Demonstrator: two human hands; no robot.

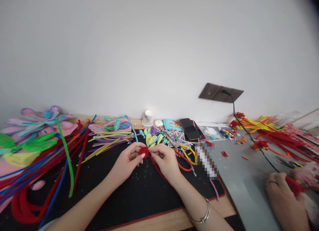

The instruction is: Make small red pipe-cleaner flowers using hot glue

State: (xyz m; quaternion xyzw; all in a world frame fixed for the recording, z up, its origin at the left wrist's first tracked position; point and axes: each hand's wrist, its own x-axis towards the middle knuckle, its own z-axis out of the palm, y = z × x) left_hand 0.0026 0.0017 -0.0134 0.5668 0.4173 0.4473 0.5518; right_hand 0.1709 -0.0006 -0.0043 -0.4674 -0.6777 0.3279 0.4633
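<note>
Between my two hands, over the black mat (139, 194), is a small coiled red pipe cleaner (143, 152). The thumb and fingers of my left hand (131, 159) are closed on the red coil from the left. My right hand (164, 159) pinches at its right edge, where a small dark spot shows. A red length runs down from there, partly behind my right hand; I cannot tell whether it joins the coil. Just beyond my fingers lie yellow and purple looped pipe-cleaner pieces (151, 138).
Long red, blue and orange pipe cleaners (57, 154) spread on the left. A paper cup (148, 118), a phone (189, 128) and scissors (171, 139) stand or lie toward the wall. At right, another person's hand (286, 197) holds something red, near a black cable (249, 136).
</note>
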